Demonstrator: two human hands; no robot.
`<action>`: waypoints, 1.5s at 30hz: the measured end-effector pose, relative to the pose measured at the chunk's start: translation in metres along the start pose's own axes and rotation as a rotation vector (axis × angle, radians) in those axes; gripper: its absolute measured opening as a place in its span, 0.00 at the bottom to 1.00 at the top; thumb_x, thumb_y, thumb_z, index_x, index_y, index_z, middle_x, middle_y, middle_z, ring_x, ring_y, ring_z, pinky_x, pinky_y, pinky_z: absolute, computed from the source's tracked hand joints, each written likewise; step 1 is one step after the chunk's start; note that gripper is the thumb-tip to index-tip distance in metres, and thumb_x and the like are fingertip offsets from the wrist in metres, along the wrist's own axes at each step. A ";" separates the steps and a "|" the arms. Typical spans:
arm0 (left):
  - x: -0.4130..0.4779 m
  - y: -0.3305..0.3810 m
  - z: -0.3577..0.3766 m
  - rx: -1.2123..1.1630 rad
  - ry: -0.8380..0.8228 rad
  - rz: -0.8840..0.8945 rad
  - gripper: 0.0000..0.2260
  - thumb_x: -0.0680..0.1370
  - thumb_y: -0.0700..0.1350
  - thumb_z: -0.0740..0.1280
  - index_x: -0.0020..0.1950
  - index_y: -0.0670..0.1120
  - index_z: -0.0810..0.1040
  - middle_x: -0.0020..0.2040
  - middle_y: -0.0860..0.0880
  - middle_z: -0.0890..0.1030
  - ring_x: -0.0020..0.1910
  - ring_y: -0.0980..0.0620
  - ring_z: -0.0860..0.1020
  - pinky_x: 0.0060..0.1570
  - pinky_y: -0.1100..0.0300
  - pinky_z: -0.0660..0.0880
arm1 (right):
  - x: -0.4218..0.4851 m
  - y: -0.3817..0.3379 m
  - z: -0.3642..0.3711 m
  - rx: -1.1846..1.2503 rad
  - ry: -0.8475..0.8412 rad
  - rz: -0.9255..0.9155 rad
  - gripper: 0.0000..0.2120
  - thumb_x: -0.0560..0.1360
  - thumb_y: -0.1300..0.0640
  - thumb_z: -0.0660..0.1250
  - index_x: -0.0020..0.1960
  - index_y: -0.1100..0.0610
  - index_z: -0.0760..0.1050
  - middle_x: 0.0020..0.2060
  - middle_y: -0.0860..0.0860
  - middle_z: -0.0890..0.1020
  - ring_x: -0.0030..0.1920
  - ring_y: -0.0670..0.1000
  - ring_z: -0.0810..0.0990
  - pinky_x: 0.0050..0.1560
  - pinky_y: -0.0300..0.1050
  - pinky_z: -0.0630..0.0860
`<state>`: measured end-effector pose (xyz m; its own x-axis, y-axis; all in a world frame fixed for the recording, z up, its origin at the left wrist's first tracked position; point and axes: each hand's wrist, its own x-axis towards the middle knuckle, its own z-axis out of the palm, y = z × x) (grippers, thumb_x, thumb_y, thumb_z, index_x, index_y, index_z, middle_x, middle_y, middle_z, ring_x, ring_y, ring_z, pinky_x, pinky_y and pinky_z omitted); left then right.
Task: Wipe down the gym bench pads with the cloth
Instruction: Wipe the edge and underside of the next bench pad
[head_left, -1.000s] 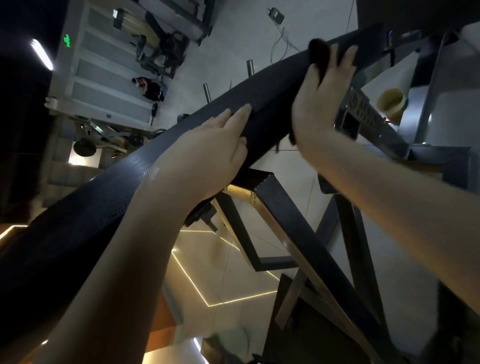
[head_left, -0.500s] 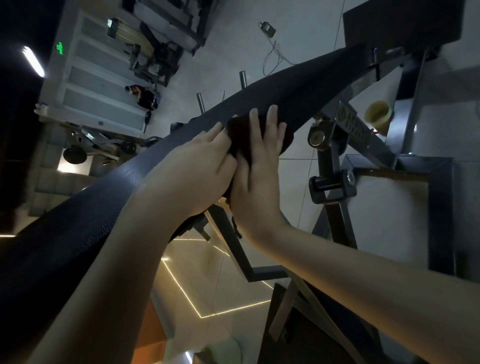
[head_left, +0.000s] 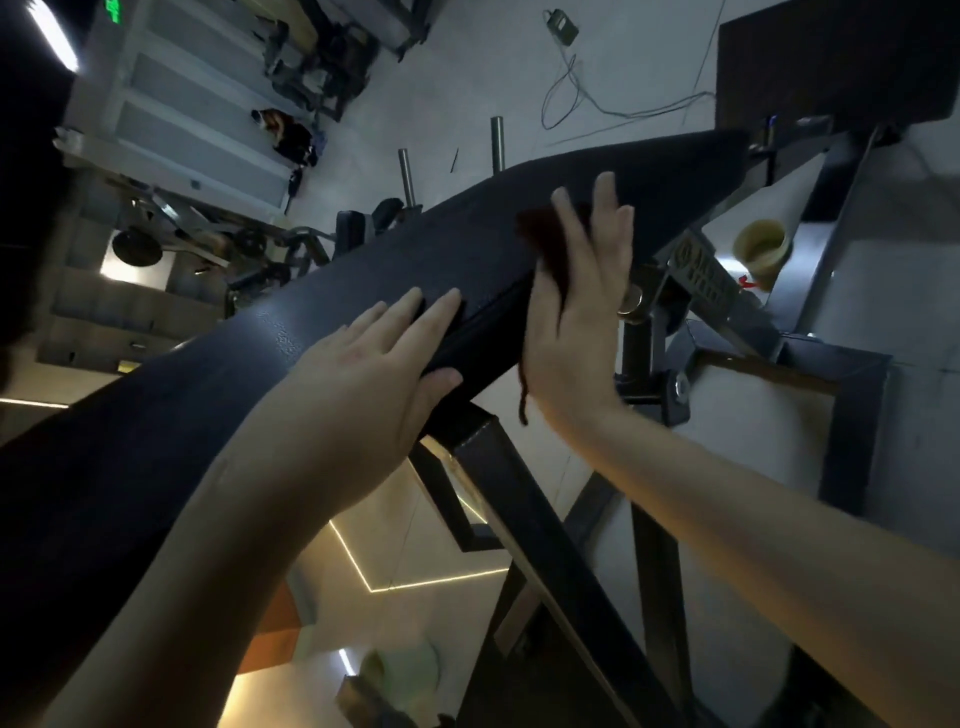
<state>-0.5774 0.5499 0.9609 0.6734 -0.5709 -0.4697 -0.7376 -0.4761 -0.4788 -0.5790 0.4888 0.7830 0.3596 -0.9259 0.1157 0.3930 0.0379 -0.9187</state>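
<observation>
From the head view, the long dark bench pad (head_left: 415, 260) is running on a slant from the lower left up to the upper right, its textured surface catching a little light. The left hand (head_left: 374, 364) is resting flat on the pad near its middle, with the fingers lying straight across the top face and the thumb sitting along the lower edge; it is gripping nothing. Just beside it, further up the pad, the right hand (head_left: 576, 312) is pressing the cloth (head_left: 540, 234) against the pad's near side with straight, slightly spread fingers, not curled round it. The cloth is dark, reddish and bunched between palm and pad. Part of it is showing past the fingers on the top face, and a thin strand is hanging below the heel of the hand. The two hands are lying close together but not touching.

Under the pad, a dark steel frame beam (head_left: 524, 499) is angling down toward the bottom of the picture, and a round brass-coloured knob (head_left: 630, 306) is sitting on the bracket just right of the right hand. Further right, a pale yellow cup-shaped part (head_left: 762, 244) is sticking out from the frame. Beyond the pad, two short metal pegs (head_left: 497, 140) are standing up, and a loose cable (head_left: 571, 88) is trailing over the pale floor (head_left: 467, 78). Thin lit lines (head_left: 415, 584) are glowing on the floor below the arms. Other gym machines are showing dimly at the upper left, too blurred to tell apart.
</observation>
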 end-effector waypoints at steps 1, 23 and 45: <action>0.001 0.000 0.001 0.000 -0.003 0.003 0.31 0.76 0.59 0.45 0.79 0.57 0.42 0.81 0.52 0.48 0.79 0.51 0.50 0.75 0.54 0.51 | 0.015 0.009 -0.008 -0.071 0.024 0.078 0.24 0.81 0.58 0.54 0.77 0.56 0.59 0.79 0.54 0.51 0.78 0.53 0.41 0.76 0.46 0.40; 0.052 0.023 0.001 0.056 -0.048 -0.084 0.30 0.82 0.62 0.51 0.80 0.58 0.42 0.81 0.44 0.49 0.79 0.41 0.49 0.76 0.47 0.49 | 0.048 0.001 -0.013 -0.022 0.148 0.450 0.23 0.83 0.58 0.54 0.77 0.51 0.58 0.79 0.52 0.49 0.79 0.53 0.44 0.78 0.52 0.46; 0.102 0.048 0.001 -0.018 -0.091 -0.082 0.31 0.82 0.63 0.51 0.80 0.59 0.40 0.81 0.41 0.45 0.79 0.36 0.45 0.76 0.40 0.45 | 0.073 0.027 -0.028 -0.143 0.038 0.402 0.23 0.83 0.60 0.54 0.78 0.53 0.57 0.79 0.51 0.45 0.78 0.53 0.42 0.74 0.44 0.42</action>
<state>-0.5440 0.4698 0.8891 0.7328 -0.4669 -0.4950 -0.6799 -0.5315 -0.5053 -0.5661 0.4122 0.7562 0.4280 -0.8612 -0.2740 0.1051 0.3486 -0.9314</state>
